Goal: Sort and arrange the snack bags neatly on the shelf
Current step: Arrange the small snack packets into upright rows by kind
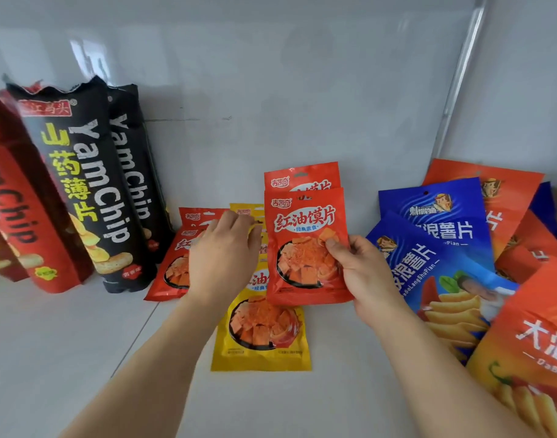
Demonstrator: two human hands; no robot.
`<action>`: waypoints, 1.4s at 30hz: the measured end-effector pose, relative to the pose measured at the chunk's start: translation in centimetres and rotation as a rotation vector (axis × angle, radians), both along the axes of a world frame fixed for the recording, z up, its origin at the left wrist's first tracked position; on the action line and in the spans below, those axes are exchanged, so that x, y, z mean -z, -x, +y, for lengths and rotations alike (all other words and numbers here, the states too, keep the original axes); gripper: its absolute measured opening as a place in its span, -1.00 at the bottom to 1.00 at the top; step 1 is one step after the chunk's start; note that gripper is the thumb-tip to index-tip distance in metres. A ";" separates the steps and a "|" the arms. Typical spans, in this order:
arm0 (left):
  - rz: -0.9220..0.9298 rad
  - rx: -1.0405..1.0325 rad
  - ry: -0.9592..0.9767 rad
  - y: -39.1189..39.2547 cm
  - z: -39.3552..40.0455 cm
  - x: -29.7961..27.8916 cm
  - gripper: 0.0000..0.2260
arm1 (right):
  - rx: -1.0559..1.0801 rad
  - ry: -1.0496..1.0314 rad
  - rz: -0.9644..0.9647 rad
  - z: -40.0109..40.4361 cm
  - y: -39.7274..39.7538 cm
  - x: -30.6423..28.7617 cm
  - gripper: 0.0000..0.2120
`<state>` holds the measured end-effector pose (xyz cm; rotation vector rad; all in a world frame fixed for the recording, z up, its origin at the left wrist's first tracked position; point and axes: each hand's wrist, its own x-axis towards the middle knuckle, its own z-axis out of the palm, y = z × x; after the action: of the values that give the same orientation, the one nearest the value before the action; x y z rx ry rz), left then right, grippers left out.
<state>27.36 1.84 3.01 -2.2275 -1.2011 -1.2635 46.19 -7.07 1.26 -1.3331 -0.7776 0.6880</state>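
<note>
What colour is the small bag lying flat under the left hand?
Yellow bag, seen clearly in the head view.

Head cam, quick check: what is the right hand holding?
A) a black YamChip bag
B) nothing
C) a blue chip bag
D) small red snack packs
D: the right hand grips the small red snack packs by their right edge, thumb on the front pack, a second one showing behind it; the black YamChip bags and blue chip bags sit untouched.
</note>
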 end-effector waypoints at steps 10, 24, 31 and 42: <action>0.075 0.029 -0.172 8.8 -3.7 0.9 -0.78 | -0.158 0.036 0.052 0.5 7.8 -0.7 -0.76; -0.051 -0.173 -0.201 13.7 -4.9 2.9 -0.81 | -0.330 0.188 0.024 2.5 16.2 0.1 -0.85; 0.061 -0.116 -0.143 13.6 -2.8 3.8 -0.81 | -0.180 0.321 -0.801 3.0 17.8 0.3 -0.59; 0.111 0.058 -0.084 11.3 -2.6 3.0 -0.81 | 0.128 0.375 -1.330 1.9 13.4 -2.9 -0.61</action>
<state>16.10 -0.79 0.06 -2.2543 -1.0314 -1.1723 32.75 -5.15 4.20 -2.1488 -1.6201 -0.2974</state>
